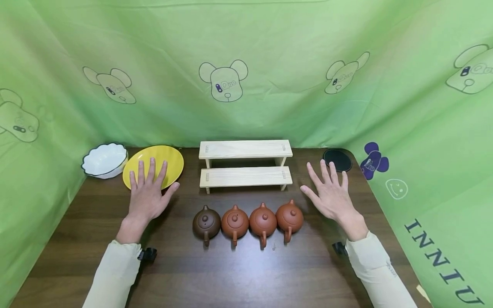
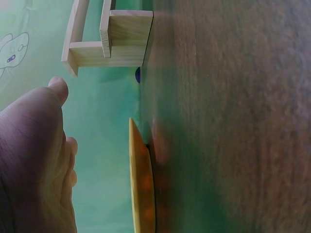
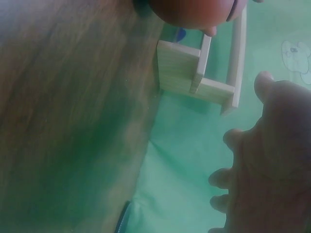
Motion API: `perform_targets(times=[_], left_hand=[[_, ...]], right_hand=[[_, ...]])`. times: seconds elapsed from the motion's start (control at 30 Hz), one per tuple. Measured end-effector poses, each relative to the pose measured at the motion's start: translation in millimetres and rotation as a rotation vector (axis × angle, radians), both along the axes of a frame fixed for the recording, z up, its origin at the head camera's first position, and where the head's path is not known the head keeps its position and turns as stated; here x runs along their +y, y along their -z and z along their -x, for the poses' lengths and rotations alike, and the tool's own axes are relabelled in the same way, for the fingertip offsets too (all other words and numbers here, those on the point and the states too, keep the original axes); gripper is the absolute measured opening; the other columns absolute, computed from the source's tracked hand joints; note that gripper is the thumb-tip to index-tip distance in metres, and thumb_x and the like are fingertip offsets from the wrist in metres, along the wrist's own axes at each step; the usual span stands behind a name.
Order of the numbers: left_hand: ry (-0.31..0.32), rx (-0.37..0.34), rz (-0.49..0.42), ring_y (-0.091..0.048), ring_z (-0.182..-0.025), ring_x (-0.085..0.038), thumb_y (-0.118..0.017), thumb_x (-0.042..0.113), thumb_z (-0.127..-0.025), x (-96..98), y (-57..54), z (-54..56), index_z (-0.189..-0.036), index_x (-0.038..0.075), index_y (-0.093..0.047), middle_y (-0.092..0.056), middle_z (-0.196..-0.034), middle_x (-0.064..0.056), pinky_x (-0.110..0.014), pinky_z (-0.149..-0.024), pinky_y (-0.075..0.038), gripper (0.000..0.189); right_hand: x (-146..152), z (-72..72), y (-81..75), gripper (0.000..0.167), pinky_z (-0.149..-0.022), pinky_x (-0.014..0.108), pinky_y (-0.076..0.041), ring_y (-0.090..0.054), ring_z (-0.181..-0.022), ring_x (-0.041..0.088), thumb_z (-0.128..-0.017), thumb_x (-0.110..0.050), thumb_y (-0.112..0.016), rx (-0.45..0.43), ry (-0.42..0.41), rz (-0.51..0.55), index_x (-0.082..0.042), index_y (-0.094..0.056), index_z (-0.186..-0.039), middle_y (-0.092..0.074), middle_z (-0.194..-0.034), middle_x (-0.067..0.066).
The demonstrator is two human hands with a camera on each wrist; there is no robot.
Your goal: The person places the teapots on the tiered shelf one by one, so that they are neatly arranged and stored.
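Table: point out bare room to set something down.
Bare: near side of the teapot row, between the sleeves; back patch between wooden stand and black disc. Crowded: that row; back left, where bowl sits beside yellow plate.

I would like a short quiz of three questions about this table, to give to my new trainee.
1. How many teapots stand in the row?
2. What does the right hand hold? A: a teapot; B: the white bowl; C: nothing.
3. Fill in the colour: in the head view, the left hand partly covers the ____ plate.

Key: 1. Four. 2. C. 3. Yellow.
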State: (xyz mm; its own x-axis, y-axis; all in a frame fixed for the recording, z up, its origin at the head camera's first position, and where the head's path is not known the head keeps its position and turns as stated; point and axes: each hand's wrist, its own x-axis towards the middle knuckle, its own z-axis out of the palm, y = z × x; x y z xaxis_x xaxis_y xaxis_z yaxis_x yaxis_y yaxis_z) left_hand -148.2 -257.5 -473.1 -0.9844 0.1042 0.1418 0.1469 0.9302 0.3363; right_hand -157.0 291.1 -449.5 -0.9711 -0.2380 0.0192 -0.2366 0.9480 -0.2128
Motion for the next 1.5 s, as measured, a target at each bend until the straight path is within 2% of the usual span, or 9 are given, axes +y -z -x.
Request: perform_targets(times=[0.7, 0.97, 1.2, 1.37, 1.5], left_hand=[[-0.008, -0.015, 0.008, 0.012, -0.166, -0.055, -0.038, 0.069, -0.113, 0.3, 3.0, -3.0, -0.178, 0.011, -0.021, -0.002, -0.183, -0.028, -0.075, -0.134, 0.015, 0.089], [-0.005, 0.0, -0.011, 0.01, -0.166, -0.056, -0.039, 0.068, -0.114, 1.0, 5.6, -2.9, -0.178, 0.011, -0.022, -0.002, -0.183, -0.029, -0.075, -0.134, 0.015, 0.087], [0.01, -0.014, -0.024, 0.011, -0.166, -0.057, -0.038, 0.068, -0.114, 3.7, 5.0, -4.0, -0.178, 0.01, -0.021, -0.002, -0.183, -0.029, -0.073, -0.134, 0.017, 0.088], [0.023, -0.018, -0.054, 0.013, -0.166, -0.056, -0.039, 0.066, -0.115, 7.0, 5.8, -7.0, -0.178, 0.009, -0.02, 0.0, -0.183, -0.027, -0.072, -0.135, 0.017, 0.087], [0.034, -0.031, -0.112, 0.013, -0.166, -0.055, -0.04, 0.062, -0.116, 11.2, 8.2, -10.1, -0.178, 0.008, -0.018, 0.001, -0.183, -0.026, -0.07, -0.135, 0.017, 0.085]], right_hand=[[-2, -7.3, 2.1, 0.081, -0.13, 0.084, 0.0, 0.0, -0.167, 0.054, -0.116, -0.062, -0.04, 0.005, -0.01, -0.011, -0.018, -0.018, -0.18, -0.006, -0.182, 0.03], [-3, -9.3, 2.7, 0.08, -0.131, 0.084, -0.002, -0.001, -0.168, 0.053, -0.116, -0.061, -0.04, 0.003, -0.018, 0.002, -0.019, -0.017, -0.18, -0.006, -0.182, 0.03], [-6, -13.8, 3.2, 0.08, -0.131, 0.083, -0.005, -0.005, -0.167, 0.055, -0.116, -0.06, -0.042, 0.009, -0.023, 0.006, -0.019, -0.017, -0.18, -0.009, -0.181, 0.031], [-6, -16.6, 5.2, 0.078, -0.131, 0.082, -0.007, -0.009, -0.167, 0.054, -0.116, -0.059, -0.043, 0.015, -0.039, 0.012, -0.02, -0.019, -0.18, -0.01, -0.181, 0.031], [-6, -19.1, 7.3, 0.077, -0.131, 0.082, -0.01, -0.01, -0.167, 0.054, -0.117, -0.056, -0.043, 0.027, -0.054, 0.022, -0.018, -0.021, -0.18, -0.012, -0.181, 0.031]])
